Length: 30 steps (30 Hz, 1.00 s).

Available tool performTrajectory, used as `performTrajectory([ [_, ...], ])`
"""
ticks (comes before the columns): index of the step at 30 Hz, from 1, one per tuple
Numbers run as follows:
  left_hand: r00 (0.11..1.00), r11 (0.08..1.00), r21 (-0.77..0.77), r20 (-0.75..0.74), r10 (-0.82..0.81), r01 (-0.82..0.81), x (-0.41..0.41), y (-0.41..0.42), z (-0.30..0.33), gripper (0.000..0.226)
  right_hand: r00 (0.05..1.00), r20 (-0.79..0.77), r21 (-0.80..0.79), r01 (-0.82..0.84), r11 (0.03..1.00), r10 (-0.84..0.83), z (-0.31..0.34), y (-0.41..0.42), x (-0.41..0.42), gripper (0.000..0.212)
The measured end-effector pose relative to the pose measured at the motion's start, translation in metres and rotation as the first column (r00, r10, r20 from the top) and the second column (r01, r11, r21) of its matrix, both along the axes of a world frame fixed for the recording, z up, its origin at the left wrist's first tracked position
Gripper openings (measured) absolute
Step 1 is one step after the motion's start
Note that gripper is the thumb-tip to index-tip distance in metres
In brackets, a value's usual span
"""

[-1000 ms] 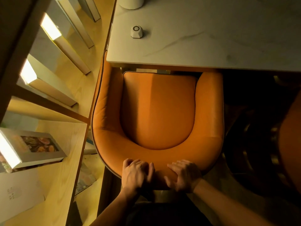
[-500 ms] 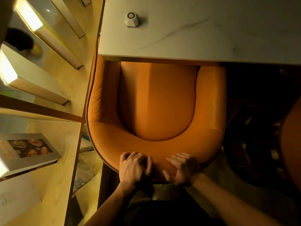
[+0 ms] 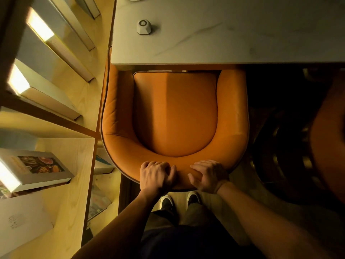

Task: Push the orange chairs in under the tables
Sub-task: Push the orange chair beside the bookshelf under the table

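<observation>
An orange leather chair [image 3: 175, 114] with a curved backrest stands directly below me. Its armrest fronts reach under the near edge of the white marble table [image 3: 233, 38], and the seat's front edge shows just short of that edge. My left hand [image 3: 157, 175] is curled over the top of the backrest, left of its middle. My right hand [image 3: 208, 175] lies on the backrest beside it with fingers spread, pressing on the leather. A second orange chair [image 3: 330, 139] shows partly at the right edge in shadow.
A small white hexagonal device [image 3: 143, 27] sits on the table near its left corner. Wooden shelves [image 3: 74, 165] with books and lit panels run close along the chair's left side. My two shoes [image 3: 179, 200] stand on the floor just behind the chair. The floor to the right is dark.
Half a second ago the seat's front edge was hidden under the table; it shows again now. Both hands have stayed on the backrest. My shoes have come into view.
</observation>
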<state>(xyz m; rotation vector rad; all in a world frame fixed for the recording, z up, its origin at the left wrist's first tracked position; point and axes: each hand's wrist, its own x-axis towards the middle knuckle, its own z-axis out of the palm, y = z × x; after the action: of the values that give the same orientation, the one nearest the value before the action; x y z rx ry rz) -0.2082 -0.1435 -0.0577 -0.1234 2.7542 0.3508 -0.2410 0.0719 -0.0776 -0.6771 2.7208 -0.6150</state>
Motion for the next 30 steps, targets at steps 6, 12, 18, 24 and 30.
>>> performTrajectory([
  [6,0.984,0.982,0.068,-0.004,-0.176,0.176,0.009,-0.008,0.005,0.057,0.992,-0.008,0.083,0.124,0.989,-0.124,0.011,-0.007,0.020,0.049],
  [12,0.990,0.984,0.108,-0.047,-0.136,0.140,0.036,-0.007,0.014,0.058,0.961,0.004,0.170,0.270,0.948,-0.275,0.016,-0.019,0.048,0.060],
  [18,0.986,0.978,0.134,-0.061,-0.153,0.160,0.046,-0.013,0.011,0.068,0.958,0.070,0.166,0.265,0.950,-0.279,0.026,-0.014,0.068,0.075],
  [24,0.991,0.976,0.181,-0.091,-0.103,0.118,0.056,-0.014,0.016,0.062,0.964,0.118,0.120,0.226,0.967,-0.240,0.034,0.003,0.078,0.071],
  [30,0.981,0.918,0.381,-0.192,-0.038,0.110,0.040,0.003,0.032,0.026,0.926,0.151,-0.002,0.350,0.937,-0.346,0.050,0.028,0.081,0.064],
])
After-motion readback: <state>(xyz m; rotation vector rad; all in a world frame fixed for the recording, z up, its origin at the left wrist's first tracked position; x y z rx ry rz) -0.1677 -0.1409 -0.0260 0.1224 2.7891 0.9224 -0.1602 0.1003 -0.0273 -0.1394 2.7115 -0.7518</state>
